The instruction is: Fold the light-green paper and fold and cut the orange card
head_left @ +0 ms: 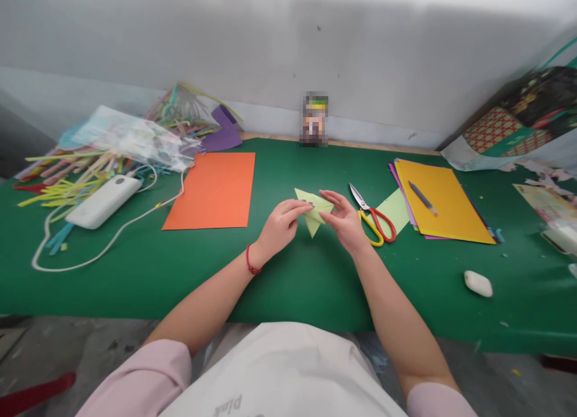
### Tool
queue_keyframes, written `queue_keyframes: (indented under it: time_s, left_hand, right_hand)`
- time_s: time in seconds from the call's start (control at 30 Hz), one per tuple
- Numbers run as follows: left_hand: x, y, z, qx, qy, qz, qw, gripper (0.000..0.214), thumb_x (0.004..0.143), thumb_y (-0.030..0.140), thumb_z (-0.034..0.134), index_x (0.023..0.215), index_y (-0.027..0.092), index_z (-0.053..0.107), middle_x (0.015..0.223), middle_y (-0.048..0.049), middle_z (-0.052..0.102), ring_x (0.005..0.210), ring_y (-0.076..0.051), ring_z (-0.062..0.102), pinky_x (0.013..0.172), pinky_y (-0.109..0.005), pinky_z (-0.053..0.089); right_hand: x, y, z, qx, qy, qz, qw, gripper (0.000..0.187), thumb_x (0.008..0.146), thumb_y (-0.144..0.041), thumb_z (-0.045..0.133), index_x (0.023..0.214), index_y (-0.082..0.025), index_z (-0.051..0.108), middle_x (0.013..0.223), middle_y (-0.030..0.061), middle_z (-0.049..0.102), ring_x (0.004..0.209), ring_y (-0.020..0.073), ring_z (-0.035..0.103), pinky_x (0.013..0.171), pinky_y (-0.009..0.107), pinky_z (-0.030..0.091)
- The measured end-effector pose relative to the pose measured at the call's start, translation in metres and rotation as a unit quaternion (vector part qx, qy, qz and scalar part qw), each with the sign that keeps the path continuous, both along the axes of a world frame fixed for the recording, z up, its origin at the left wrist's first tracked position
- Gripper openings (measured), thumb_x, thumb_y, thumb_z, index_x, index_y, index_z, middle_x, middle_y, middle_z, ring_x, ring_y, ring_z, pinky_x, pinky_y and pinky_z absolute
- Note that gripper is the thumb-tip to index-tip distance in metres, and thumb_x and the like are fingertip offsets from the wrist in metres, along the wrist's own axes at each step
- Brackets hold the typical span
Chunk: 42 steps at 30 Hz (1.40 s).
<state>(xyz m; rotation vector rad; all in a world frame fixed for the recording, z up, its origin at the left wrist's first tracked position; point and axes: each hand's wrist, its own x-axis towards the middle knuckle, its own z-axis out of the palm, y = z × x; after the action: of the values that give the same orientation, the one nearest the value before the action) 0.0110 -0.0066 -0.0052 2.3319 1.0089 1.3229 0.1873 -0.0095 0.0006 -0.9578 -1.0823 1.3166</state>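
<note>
A folded piece of light green paper [312,225] with pointed corners is held above the green table, near its middle. My left hand [283,222] is closed on the paper's left side, its fingertips lying across the top. On the right side, my right hand [343,219] pinches the same paper between thumb and fingers. Just right of that hand lie scissors [366,207] with one yellow and one red handle, blades pointing away from me. Beneath the scissors is a flat light green sheet [396,211].
An orange sheet [216,191] lies to the left, beside a white power bank [104,202] with a cable and a pile of pipe cleaners [90,164]. Rightward are stacked coloured sheets [451,200] with a pen [422,198] on top, and a white case [478,283].
</note>
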Motion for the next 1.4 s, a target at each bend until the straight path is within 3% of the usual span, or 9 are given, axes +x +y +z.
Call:
queue_keyframes:
  time_s: [0.17,0.27,0.37,0.47,0.73,0.83,1.1,1.27,1.4]
  left_hand:
    - [0.004,-0.001,0.002,-0.108,-0.088,0.050,0.989,0.033,0.084,0.019,0.054,0.118,0.022,0.055,0.120,-0.0089,0.058,0.113,-0.019,0.055,0.095,-0.037,0.047]
    - [0.005,0.006,-0.001,-0.216,-0.188,0.081,0.955,0.047,0.075,0.033,0.067,0.118,0.018,0.053,0.122,-0.0132,0.056,0.109,-0.022,0.057,0.088,-0.036,0.051]
    - [0.005,0.011,-0.004,-0.361,-0.242,-0.028,0.900,0.042,0.073,0.042,0.068,0.104,0.014,0.060,0.106,-0.0130,0.066,0.095,-0.022,0.064,0.081,-0.036,0.054]
    - [0.007,0.010,-0.003,-0.415,-0.271,-0.080,0.865,0.042,0.069,0.045,0.070,0.096,0.013,0.063,0.099,-0.0118,0.070,0.086,-0.022,0.066,0.076,-0.036,0.055]
    - [0.010,0.005,-0.001,-0.391,-0.332,-0.007,0.859,0.042,0.068,0.044,0.071,0.096,0.014,0.061,0.094,-0.0099,0.071,0.083,-0.021,0.068,0.070,-0.033,0.057]
    - [0.011,0.005,-0.003,-0.390,-0.323,-0.022,0.862,0.044,0.066,0.044,0.073,0.096,0.015,0.060,0.092,-0.0091,0.071,0.082,-0.021,0.068,0.067,-0.033,0.058]
    - [0.011,0.006,-0.003,-0.397,-0.306,-0.043,0.864,0.041,0.073,0.048,0.066,0.096,0.016,0.055,0.079,-0.0054,0.069,0.065,-0.016,0.067,0.060,-0.028,0.057]
    - [0.009,0.006,-0.004,-0.277,-0.259,0.009,0.925,0.025,0.076,0.039,0.066,0.086,0.016,0.060,0.080,-0.0028,0.064,0.071,-0.013,0.063,0.059,-0.022,0.053]
    - [0.005,-0.002,0.001,-0.065,-0.161,0.013,0.985,0.006,0.083,0.024,0.060,0.082,0.019,0.063,0.081,-0.0014,0.062,0.072,-0.010,0.060,0.062,-0.021,0.052]
  right_hand:
    - [0.004,0.002,0.000,0.013,-0.013,0.016,1.000,0.055,0.061,-0.035,0.079,0.109,-0.024,0.055,0.125,0.0103,0.060,0.109,0.0255,0.060,0.095,0.044,0.047]
    - [0.004,0.000,0.002,0.025,-0.023,0.024,0.999,0.055,0.061,-0.038,0.079,0.109,-0.024,0.055,0.123,0.0094,0.062,0.111,0.0257,0.059,0.095,0.044,0.047]
    - [0.001,-0.002,0.002,0.018,-0.031,0.035,0.999,0.054,0.061,-0.039,0.079,0.108,-0.025,0.056,0.119,0.0077,0.064,0.108,0.0249,0.060,0.095,0.043,0.048]
    - [-0.002,-0.002,0.000,0.000,-0.038,0.031,0.999,0.051,0.060,-0.039,0.079,0.105,-0.025,0.059,0.112,0.0061,0.066,0.105,0.0236,0.061,0.093,0.040,0.048]
    - [-0.003,0.000,-0.002,-0.011,-0.141,-0.010,0.990,0.033,0.065,-0.046,0.073,0.083,-0.019,0.065,0.087,0.0044,0.068,0.084,0.0204,0.063,0.079,0.036,0.050]
    - [-0.005,-0.002,-0.002,-0.015,-0.130,0.033,0.991,0.039,0.062,-0.046,0.075,0.089,-0.019,0.066,0.089,0.0046,0.070,0.084,0.0213,0.063,0.077,0.036,0.051]
    - [-0.007,-0.002,-0.004,-0.060,-0.074,0.029,0.995,0.046,0.063,-0.051,0.073,0.095,-0.018,0.068,0.088,0.0060,0.071,0.079,0.0231,0.066,0.070,0.038,0.054]
    - [-0.002,-0.001,0.002,-0.100,-0.024,0.050,0.993,0.045,0.060,-0.051,0.076,0.089,-0.018,0.071,0.085,0.0054,0.072,0.078,0.0225,0.068,0.074,0.037,0.054]
    - [0.000,0.000,0.004,-0.133,0.022,0.062,0.989,0.041,0.055,-0.049,0.080,0.081,-0.019,0.072,0.082,0.0046,0.073,0.080,0.0222,0.068,0.075,0.035,0.053]
